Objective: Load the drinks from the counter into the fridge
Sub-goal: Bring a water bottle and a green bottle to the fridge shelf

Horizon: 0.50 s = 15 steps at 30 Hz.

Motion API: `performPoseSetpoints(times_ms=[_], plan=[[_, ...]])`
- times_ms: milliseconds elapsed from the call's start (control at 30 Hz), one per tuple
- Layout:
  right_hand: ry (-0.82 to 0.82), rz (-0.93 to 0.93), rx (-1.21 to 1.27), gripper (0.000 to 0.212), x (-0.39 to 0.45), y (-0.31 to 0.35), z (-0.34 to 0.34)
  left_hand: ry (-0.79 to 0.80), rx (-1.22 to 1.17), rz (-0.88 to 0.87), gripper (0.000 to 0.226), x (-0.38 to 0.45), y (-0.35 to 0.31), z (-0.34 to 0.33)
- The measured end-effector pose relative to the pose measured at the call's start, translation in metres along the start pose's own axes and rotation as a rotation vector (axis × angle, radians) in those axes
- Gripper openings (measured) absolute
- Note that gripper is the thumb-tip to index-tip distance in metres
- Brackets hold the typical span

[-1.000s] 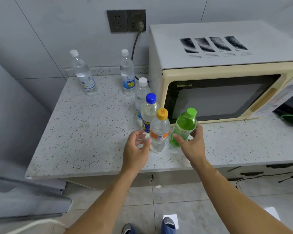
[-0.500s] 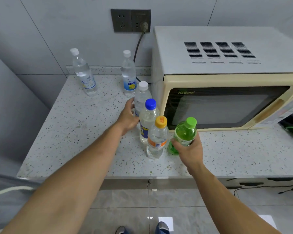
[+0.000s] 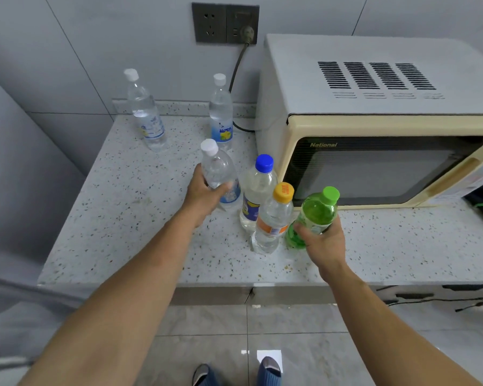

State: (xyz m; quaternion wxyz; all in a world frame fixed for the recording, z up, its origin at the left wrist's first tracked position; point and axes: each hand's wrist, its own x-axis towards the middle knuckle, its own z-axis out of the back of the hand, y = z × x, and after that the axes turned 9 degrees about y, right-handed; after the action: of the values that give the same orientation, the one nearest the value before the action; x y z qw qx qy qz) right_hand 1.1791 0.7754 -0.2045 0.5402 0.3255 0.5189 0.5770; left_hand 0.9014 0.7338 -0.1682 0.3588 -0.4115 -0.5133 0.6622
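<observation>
Now, step in hand: both hands are taking a drink off the counter (image 3: 117,218); no bottle has reached the fridge as far as these views show, so I judge the task barely begun.
Left hand: the left hand (image 3: 204,190) has fingers and thumb curled round the body of the white-capped bottle (image 3: 218,171), which tilts left and looks partly lifted off the stone.
Right hand: the right hand (image 3: 322,240) wraps the lower body of the green bottle (image 3: 315,215), which leans toward the microwave (image 3: 374,121); whether its base touches the counter I cannot tell.
Bottles left standing: the blue-capped bottle (image 3: 258,190) and the orange-capped bottle (image 3: 273,218) stand upright, just beside each other, between the two hands; two more clear bottles, the far-left bottle (image 3: 145,112) and the back bottle (image 3: 221,112), stand near the wall.
Handling: all look like thin plastic and full or nearly so, hence fairly heavy for their size, smooth, and likely to dent under a hard squeeze.
Where to hold: mid-body at the label, as both hands do, gives the firmest purchase; the neck would be narrower and probably easier to let swing.
Risk: the orange-capped bottle stands very near the green one, so a careless lift could knock it over.
Fridge: a grey panel (image 3: 11,190) at the left edge may belong to it; I cannot confirm.
</observation>
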Motion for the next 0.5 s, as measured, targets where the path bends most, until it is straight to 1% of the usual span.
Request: performPoseSetpoints(times_ms=[100,300,400,500], plan=[[-0.026,0.009,0.007,0.056,-0.004,0.002,-0.002,-0.077,0.002,0.002,0.050,-0.033,0.008,0.011],[-0.089,0.043,0.025,0.050,-0.033,-0.002,-0.004,-0.131,-0.093,-0.019,0.040,-0.106,0.031,0.022],[-0.102,0.067,0.036,0.048,-0.053,-0.007,-0.006,-0.164,-0.245,0.004,0.034,-0.135,0.044,0.019],[-0.109,0.078,0.099,0.046,-0.073,-0.009,-0.006,-0.137,-0.453,0.100,0.037,-0.159,0.059,0.014]])
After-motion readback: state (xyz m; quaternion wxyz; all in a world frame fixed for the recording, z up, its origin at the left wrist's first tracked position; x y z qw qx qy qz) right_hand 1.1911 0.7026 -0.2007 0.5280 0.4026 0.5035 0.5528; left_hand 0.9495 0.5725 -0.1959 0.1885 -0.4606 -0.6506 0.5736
